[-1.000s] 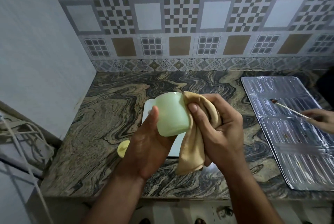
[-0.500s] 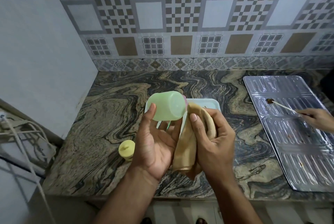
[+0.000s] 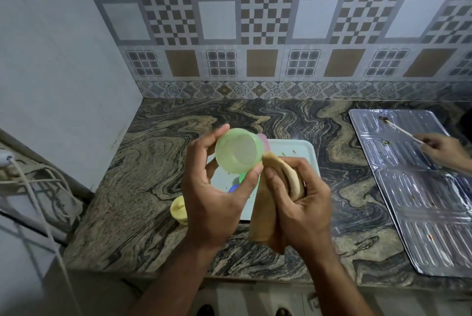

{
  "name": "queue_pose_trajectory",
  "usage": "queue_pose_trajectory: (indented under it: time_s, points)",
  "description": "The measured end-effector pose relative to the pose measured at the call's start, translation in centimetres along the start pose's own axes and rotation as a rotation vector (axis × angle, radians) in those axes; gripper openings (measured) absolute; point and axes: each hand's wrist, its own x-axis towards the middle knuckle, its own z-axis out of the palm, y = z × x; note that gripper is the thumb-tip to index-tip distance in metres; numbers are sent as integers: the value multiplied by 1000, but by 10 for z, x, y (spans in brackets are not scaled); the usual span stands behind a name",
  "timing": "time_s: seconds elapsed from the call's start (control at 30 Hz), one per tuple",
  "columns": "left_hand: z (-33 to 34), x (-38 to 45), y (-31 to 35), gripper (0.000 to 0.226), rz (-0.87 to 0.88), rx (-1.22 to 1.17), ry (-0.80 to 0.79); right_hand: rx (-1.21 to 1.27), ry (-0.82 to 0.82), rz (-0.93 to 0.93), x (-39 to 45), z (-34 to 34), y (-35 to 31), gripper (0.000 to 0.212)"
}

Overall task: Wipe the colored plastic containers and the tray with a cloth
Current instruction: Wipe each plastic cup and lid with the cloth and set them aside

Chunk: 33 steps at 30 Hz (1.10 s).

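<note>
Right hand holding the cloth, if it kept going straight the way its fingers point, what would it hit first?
Probably the green cup in the left hand: the right hand and its cloth point up-left at the cup's side, seemingly touching already, though depth is unclear.

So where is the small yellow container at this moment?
In the head view, the yellow container stands on the marble counter, just left of the white tray and partly hidden behind the left hand.

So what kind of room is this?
Probably a home kitchen: a marbled stone counter, patterned wall tiles behind it, and a metal tray with food bits on it.
</note>
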Motion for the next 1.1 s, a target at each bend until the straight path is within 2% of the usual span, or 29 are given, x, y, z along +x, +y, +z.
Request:
queue_pose_trajectory:
  time_s: [0.07, 0.13, 0.23, 0.37, 0.6, 0.83, 0.93, 0.97, 1.03, 1.1]
  points:
    - [-5, 5, -5, 70, 75, 153, -11, -56, -15, 31, -1, 1, 12, 11]
    - [-17, 15, -17, 69, 53, 294, -43, -81, -3, 41, 0, 1, 15, 15]
    - [-47, 39, -56, 70, -131, 461, -105, -67, 1, 49, 1, -3, 15, 22]
    - [-80, 63, -114, 66, -418, 731, -200, -90, -5, 76, 0, -5, 17, 15]
    - [-89, 65, -181, 68, -615, 950, -410, -107, -14, 89, -4, -8, 17, 10]
    - [-84, 61, -193, 73, -623, 1016, -527, -125, 11, 84, -3, -15, 17, 16]
    - [-84, 64, -193, 86, -555, 965, -469, -133, 31, 80, -1, -20, 18, 16]
    - [-81, 66, -190, 81, -479, 925, -424, -138, 45, 81, -2, -22, 19, 14]
    - [-75, 69, -184, 56, -313, 857, -358, -138, 64, 92, -2, -25, 20, 11]
    - [-62, 73, -176, 34, -224, 819, -367, -141, 79, 99, -1, -30, 21, 10]
